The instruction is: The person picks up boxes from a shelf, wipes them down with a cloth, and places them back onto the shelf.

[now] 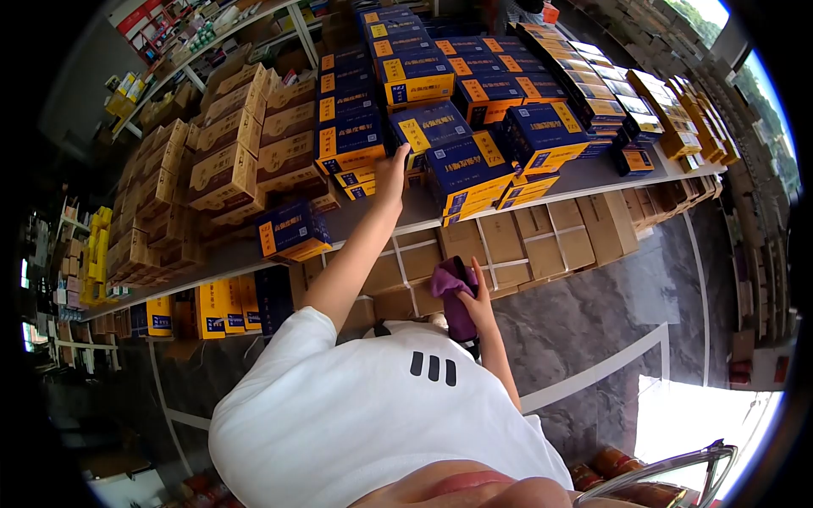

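My left hand [391, 176] reaches up to a blue and yellow box [430, 129] among the stacks on the shelf, its fingers at the box's near left corner. Whether they grip the box or only touch it is hard to tell. Lower down, in front of the shelf edge, my right hand [477, 303] is wrapped round a purple cloth [458, 311] with something dark in it. Beside the touched box stands another blue and yellow box [468, 169] on a stack. A single blue and orange box [292, 230] sits at the shelf's front edge on the left.
Brown cartons [226, 176] are stacked at the left of the grey shelf [364, 222]. More blue and yellow boxes [542, 134] stand to the right. Strapped cardboard boxes [550, 241] lie below the shelf. A person [523, 10] is partly visible at the top.
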The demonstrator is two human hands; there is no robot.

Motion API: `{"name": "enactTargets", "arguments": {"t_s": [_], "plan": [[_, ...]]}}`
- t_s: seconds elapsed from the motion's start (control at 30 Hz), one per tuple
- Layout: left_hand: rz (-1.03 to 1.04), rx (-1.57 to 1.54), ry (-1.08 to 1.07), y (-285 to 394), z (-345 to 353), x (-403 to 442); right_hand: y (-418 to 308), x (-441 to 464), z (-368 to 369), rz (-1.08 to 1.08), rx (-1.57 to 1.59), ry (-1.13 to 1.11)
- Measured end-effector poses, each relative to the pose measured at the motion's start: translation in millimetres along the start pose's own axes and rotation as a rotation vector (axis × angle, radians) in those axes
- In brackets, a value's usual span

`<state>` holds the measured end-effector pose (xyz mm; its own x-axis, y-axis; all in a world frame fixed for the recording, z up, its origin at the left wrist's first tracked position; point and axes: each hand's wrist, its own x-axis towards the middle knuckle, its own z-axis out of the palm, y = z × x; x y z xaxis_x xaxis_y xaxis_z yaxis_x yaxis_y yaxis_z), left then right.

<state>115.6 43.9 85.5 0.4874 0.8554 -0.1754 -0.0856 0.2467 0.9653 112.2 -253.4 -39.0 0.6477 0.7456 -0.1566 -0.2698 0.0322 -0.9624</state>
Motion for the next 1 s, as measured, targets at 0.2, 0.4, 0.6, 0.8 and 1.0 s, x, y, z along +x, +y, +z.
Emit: {"name": "enactTargets", "arguments": {"t_s": [0.2,0.4,0.6,0.8,1.0], "plan": [[0.013,-0.234,-0.113,25,-1,-30,-16,10,15,-0.047,-0.027,-0.044],[0.033,-0.33,-0.189,45,1,-36,-79,43,41,-0.316,-0.208,-0.101],[0.046,-0.41,-0.182,84,-17,-70,-119,72,47,-0.372,-0.239,-0.095],[-0.047,-0.35,-0.157,68,-91,-123,-115,66,47,-0.318,-0.171,-0.151],[-0.072,-0.282,-0.022,-11,-131,-167,-77,41,19,-0.202,-0.258,-0.237]]}}
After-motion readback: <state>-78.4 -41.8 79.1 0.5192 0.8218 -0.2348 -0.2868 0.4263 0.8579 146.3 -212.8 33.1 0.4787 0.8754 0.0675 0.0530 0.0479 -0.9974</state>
